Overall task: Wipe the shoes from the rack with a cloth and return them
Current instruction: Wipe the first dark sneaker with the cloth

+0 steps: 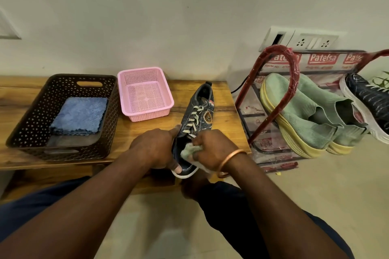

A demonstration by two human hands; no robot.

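One wood bench [225, 124] by wall [168, 17]; L fingers [176, 130] round sneaker [200, 115], R fingers [202, 139] round cloth [188, 151].

Red rectangular label [322, 58], white lettering: "Patelsa". It sits on the clear plastic wrap across the top of the red metal-tube shoe rack [294, 73].

3 such labels in a row. Middle 1 fully legible. Left 1 partly behind the red tube, "atels" showing. Right 1 cut off after "Pat".

Small red print line under each label: too blurred to read.

Round gold-edged badge [208, 117] on the side of the dark denim lace-up sneaker [194, 118]: no legible text.
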